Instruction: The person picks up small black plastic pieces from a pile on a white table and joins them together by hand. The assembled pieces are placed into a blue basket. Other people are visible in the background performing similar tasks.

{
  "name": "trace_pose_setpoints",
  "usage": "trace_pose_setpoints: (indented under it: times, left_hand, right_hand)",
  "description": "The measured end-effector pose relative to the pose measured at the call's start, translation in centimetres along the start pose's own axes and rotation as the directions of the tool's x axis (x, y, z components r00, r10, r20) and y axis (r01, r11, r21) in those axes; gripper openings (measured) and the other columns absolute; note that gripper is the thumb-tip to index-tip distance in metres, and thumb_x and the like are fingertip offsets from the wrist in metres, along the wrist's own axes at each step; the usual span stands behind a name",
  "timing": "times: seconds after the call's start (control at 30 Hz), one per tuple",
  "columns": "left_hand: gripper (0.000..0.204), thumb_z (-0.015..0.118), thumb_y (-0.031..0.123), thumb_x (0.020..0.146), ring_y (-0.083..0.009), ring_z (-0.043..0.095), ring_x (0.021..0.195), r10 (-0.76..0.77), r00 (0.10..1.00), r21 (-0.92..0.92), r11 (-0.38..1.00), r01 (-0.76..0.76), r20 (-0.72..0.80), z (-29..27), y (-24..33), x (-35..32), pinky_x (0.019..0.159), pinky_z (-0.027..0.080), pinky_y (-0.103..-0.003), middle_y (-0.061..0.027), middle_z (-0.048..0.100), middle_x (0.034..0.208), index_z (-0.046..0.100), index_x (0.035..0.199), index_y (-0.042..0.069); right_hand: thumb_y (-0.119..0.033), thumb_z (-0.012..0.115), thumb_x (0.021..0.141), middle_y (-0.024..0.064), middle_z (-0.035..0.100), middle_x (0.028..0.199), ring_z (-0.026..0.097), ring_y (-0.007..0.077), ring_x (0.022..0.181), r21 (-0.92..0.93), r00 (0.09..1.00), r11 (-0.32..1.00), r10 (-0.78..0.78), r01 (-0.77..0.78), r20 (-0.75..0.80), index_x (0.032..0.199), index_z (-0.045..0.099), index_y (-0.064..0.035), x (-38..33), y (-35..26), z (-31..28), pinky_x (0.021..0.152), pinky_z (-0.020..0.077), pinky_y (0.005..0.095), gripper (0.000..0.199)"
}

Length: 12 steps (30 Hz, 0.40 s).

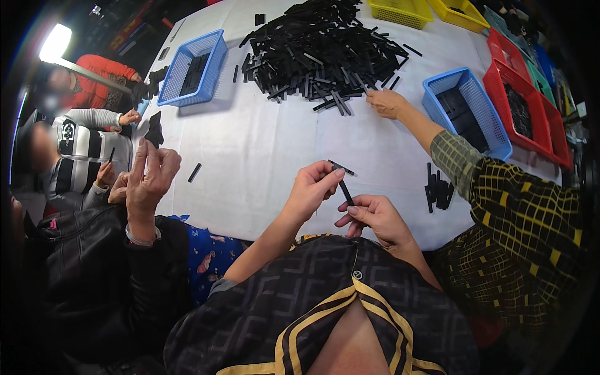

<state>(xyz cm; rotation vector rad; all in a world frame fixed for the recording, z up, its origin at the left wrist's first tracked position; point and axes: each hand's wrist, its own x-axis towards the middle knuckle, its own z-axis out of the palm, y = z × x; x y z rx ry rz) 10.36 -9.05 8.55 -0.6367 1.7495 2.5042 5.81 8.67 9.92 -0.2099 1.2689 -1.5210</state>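
My left hand point(310, 190) and my right hand point(375, 219) are close together over the near side of the white table point(244, 150). Between them is a short, narrow black strip point(345, 194), its upper end pinched by the left fingers and its lower end by the right fingertips. A second black strip point(344, 168) shows just beyond the left fingertips; whether it touches them I cannot tell. Farther back, a large heap of black strips point(325, 50) covers the middle of the table. One loose strip point(195, 172) lies to the left.
A co-worker's hand point(386, 104) reaches to the heap from the right, near a blue basket point(494, 119) and several strips point(439, 190). At left, another person's raised hand point(150, 175) is close by. Another blue basket point(215, 56), red bins point(544, 134) and yellow baskets point(400, 14) stand around.
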Motion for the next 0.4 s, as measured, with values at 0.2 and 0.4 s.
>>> trace_pose_setpoints:
  times: [0.2, 0.4]
  left_hand:
    - [0.018, 0.063, 0.021, 0.084, -0.0026, 0.039, 0.05, -0.05, 0.999, -0.043, 0.998, 0.05, 0.001, -0.3, -0.4, 0.2, 0.044, 0.027, -0.018, 0.0029, 0.05, 0.059, 0.056, 0.079, 0.005]
    - [0.017, 0.064, 0.019, 0.084, -0.0035, 0.05, 0.059, 0.109, 0.993, 0.134, 0.984, -0.114, 0.046, -0.2, -1.2, -0.2, 0.053, 0.039, -0.018, 0.0026, 0.055, 0.066, 0.056, 0.084, 0.004]
  right_hand:
    - [-0.018, 0.053, 0.091, 0.0111, 0.067, 0.082, 0.061, 0.0114, 0.06, 0.015, 1.0, 1.0, 0.025, -0.025, 0.002, 0.097, 0.06, 0.0023, 0.5, 0.0, -0.2, 0.054, 0.0454, 0.0197, 0.022]
    - [-0.016, 0.051, 0.091, 0.011, 0.067, 0.082, 0.062, 0.0145, 0.061, -0.052, 0.999, 0.998, 0.026, -0.027, -0.022, 0.098, 0.059, 0.0022, 1.8, 1.0, -0.3, 0.059, 0.0495, 0.0228, 0.021]
